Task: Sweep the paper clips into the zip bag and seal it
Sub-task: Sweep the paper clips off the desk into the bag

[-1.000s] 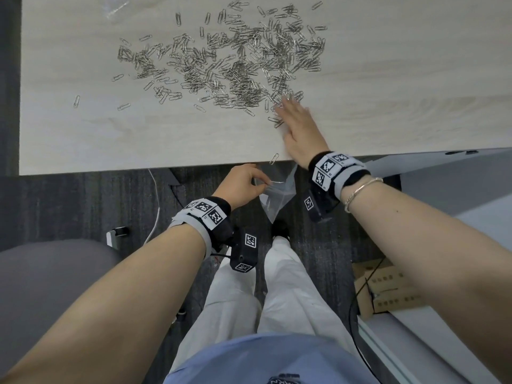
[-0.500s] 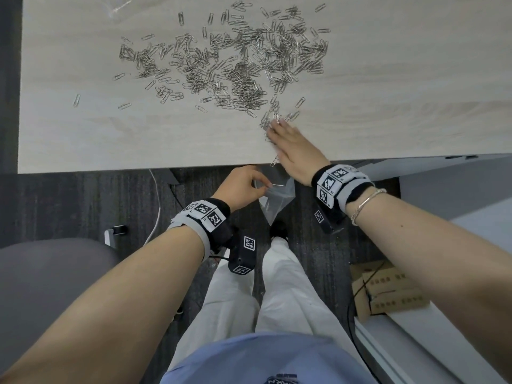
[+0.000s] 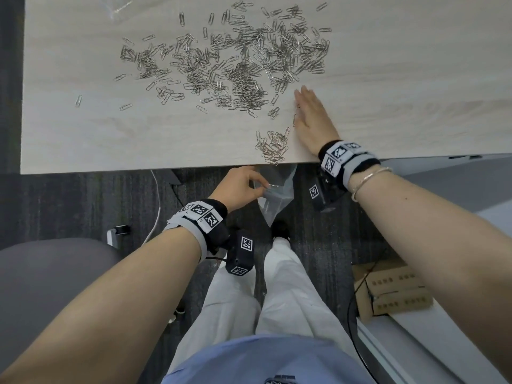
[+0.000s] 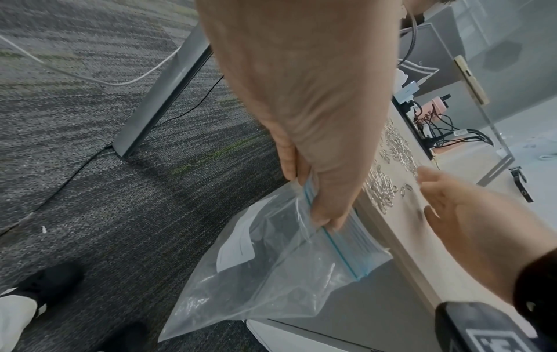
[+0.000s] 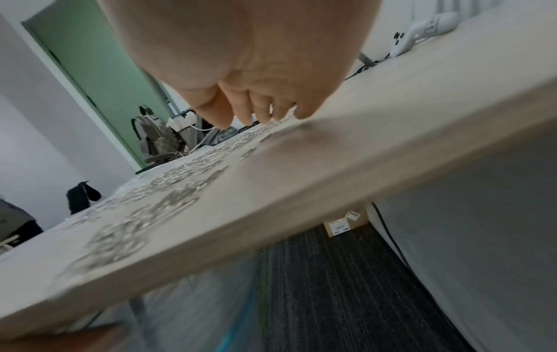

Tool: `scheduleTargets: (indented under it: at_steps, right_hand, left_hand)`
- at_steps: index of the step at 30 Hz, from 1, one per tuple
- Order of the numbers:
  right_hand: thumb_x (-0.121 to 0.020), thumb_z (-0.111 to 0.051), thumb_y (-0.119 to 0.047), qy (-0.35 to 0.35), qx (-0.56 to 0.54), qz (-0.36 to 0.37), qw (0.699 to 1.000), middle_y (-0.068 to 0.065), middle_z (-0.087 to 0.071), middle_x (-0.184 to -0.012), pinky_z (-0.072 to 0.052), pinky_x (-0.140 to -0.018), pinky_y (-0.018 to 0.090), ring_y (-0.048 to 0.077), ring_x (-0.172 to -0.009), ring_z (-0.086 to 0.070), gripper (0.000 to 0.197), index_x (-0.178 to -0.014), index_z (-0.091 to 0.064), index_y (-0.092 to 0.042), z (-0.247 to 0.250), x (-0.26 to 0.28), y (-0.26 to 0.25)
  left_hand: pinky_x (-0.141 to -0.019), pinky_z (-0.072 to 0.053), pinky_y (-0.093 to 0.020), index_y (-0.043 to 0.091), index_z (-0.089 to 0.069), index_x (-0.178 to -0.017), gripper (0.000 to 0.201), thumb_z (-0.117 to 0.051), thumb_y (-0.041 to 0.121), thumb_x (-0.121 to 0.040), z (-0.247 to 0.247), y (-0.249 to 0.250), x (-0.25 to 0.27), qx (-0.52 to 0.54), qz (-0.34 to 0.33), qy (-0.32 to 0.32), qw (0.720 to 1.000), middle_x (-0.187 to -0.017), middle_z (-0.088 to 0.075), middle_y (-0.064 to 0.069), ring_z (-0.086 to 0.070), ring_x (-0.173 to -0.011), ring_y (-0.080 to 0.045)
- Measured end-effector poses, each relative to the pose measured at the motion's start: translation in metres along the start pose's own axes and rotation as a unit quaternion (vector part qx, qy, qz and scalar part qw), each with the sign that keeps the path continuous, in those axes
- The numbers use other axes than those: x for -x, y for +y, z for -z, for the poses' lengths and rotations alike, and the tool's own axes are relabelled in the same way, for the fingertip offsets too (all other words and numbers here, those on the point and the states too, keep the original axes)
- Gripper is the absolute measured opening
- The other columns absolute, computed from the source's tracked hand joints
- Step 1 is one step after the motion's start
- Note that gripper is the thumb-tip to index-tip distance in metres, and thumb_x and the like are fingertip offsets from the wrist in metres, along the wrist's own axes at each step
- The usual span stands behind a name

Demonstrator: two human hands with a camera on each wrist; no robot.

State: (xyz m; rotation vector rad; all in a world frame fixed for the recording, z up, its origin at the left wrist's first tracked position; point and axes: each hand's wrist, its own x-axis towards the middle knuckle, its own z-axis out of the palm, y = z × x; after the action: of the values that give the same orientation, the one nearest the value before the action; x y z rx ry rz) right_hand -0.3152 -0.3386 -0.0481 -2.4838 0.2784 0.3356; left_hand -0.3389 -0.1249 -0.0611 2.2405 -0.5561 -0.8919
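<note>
A big scatter of silver paper clips [image 3: 227, 59] covers the middle of the light wood table [image 3: 83, 139]. A small heap of clips [image 3: 273, 146] lies right at the front edge. My right hand [image 3: 309, 112] rests flat on the table just right of that heap, fingers straight and pointing away; its fingertips [image 5: 259, 114] touch the surface. Below the edge my left hand [image 3: 249, 187] pinches the rim of a clear zip bag [image 3: 275, 200]. The bag [image 4: 286, 262] hangs open under the heap, blue zip strip by my left hand's [image 4: 322, 202] fingers.
Another clear plastic sheet or bag [image 3: 116, 6] lies at the table's far left corner. Under the table are dark carpet, a white cable [image 3: 156, 206] and a slanted metal table leg [image 4: 162, 95]. A cardboard box [image 3: 393, 292] sits on the floor right, a grey chair [image 3: 55, 278] left.
My right hand dragged a small bunch of clips to the front edge, left it there, then moved back out and to the right. The left hand kept holding the bag.
</note>
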Motion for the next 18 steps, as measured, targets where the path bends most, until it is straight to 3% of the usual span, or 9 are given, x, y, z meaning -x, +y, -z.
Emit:
scheduleTargets:
  at_steps: [4,13,18]
  right_hand:
    - [-0.099,-0.026,-0.014,-0.053,0.046,-0.011,0.998,0.016,0.000,-0.157,0.004,-0.117,0.035,0.026,-0.146,0.002,0.053,-0.148,-0.009,-0.004,-0.002,-0.011,0.001]
    - [-0.099,-0.027,-0.016,-0.093,0.060,0.087,0.990,0.009,-0.004,-0.158,0.006,-0.115,0.024,0.017,-0.146,0.000,0.052,-0.149,-0.011,-0.009,-0.029,0.045,-0.002]
    - [-0.098,-0.030,-0.011,-0.099,0.038,0.098,0.990,0.008,-0.006,-0.158,0.006,-0.116,0.023,0.016,-0.146,-0.002,0.053,-0.148,-0.013,-0.008,-0.037,0.064,-0.006]
  left_hand:
    - [-0.074,-0.045,-0.026,0.018,-0.075,-0.087,0.010,-0.067,0.016,-0.081,0.000,-0.002,0.001,0.009,0.002,0.003,1.000,-0.092,-0.065,-0.007,-0.059,-0.086,-0.019]
    - [-0.077,-0.047,-0.031,0.017,-0.075,-0.090,0.011,-0.067,0.016,-0.082,0.000,-0.002,0.000,0.006,-0.009,0.006,1.000,-0.090,-0.065,-0.008,-0.059,-0.085,-0.020]
    - [-0.076,-0.047,-0.030,0.018,-0.075,-0.088,0.012,-0.067,0.014,-0.081,-0.001,-0.002,0.000,0.007,-0.006,0.007,1.000,-0.086,-0.064,-0.008,-0.059,-0.082,-0.020]
